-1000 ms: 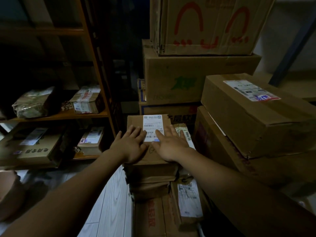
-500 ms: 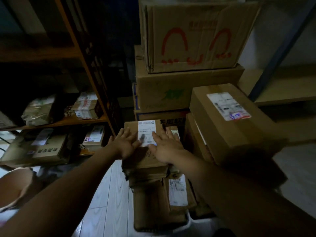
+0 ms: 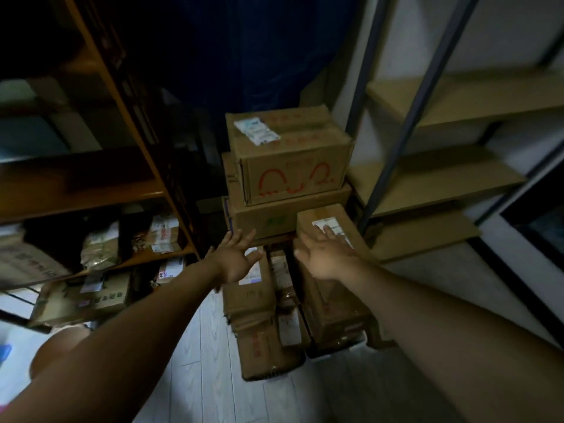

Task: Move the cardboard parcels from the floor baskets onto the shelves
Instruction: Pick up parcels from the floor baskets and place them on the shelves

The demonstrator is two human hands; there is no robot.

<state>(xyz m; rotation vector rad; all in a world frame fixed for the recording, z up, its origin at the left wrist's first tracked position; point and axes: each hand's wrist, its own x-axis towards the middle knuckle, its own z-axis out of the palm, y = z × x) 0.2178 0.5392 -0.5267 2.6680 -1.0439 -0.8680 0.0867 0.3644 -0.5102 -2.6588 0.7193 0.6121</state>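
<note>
Cardboard parcels are piled on the floor ahead. A small labelled parcel (image 3: 248, 288) tops the low stack in front of me. My left hand (image 3: 233, 257) hovers above it with fingers spread, holding nothing. My right hand (image 3: 325, 254) is open too, fingers straight, in front of a larger labelled box (image 3: 328, 219) at the right of the pile. Behind stands a box with red markings (image 3: 293, 174) on a wider box (image 3: 274, 216). A white basket rim (image 3: 335, 351) shows under the right pile.
An orange-framed shelf (image 3: 134, 261) at left holds several labelled parcels and a wrapped bag (image 3: 99, 245). A grey-posted shelf unit (image 3: 436, 181) with bare wooden boards stands at right. Pale plank floor (image 3: 201, 377) lies below my arms.
Both hands have lifted off the small labelled parcel and spread apart. The view has pulled back and risen, showing the whole stack and the right shelf boards.
</note>
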